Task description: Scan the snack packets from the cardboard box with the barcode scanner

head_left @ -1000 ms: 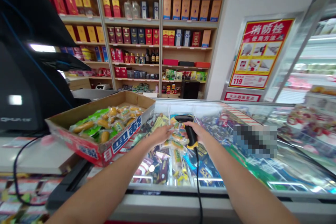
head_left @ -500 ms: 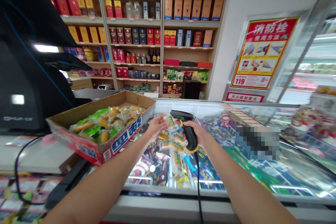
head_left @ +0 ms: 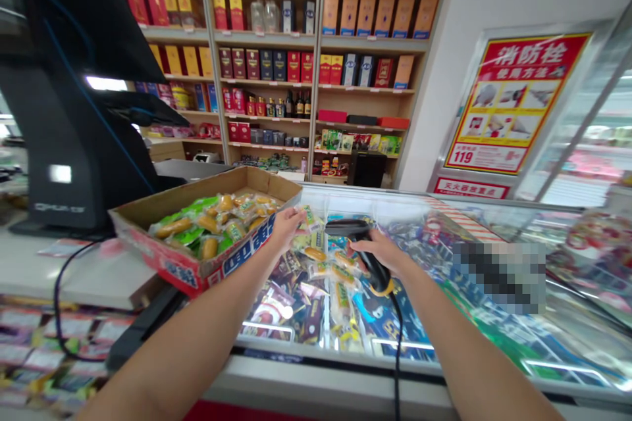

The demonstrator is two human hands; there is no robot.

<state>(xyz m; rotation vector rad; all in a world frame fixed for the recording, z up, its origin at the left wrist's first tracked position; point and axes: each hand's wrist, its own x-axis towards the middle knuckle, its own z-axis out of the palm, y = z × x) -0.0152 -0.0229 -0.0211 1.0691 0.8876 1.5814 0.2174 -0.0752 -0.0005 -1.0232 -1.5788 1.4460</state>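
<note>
- Worktop: one, far left of the left hand's fingers. It carries one black point-of-sale terminal, with one thin black cable looping down over its front edge.
- Cardboard tray: one, open-topped with a red-and-blue printed wall, just left of the left fingers and tilted on the freezer edge. It holds a loose pile of yellow-and-green sausage packets; the exact count is hidden by overlap.
- Left hand: one, extended over the tray's near corner. Its fingers are together and touching one small yellow-and-green packet at their tips; whether they clamp it cannot be determined.
- Barcode scanner: one, black with yellow trim, head pointing toward the left fingers, with the packet just beyond its nose.
- Right hand: one, its fingers clamped around the scanner handle. One black scanner cable hangs below them across the freezer front.
- Chest freezer: one, glass-topped, directly below both sets of fingers, filled with many mixed packets.
- Shelving: three bays of boxed and bottled goods, well beyond the fingers.
- Poster: one, red and yellow, on the wall right of the right fingers.
</note>
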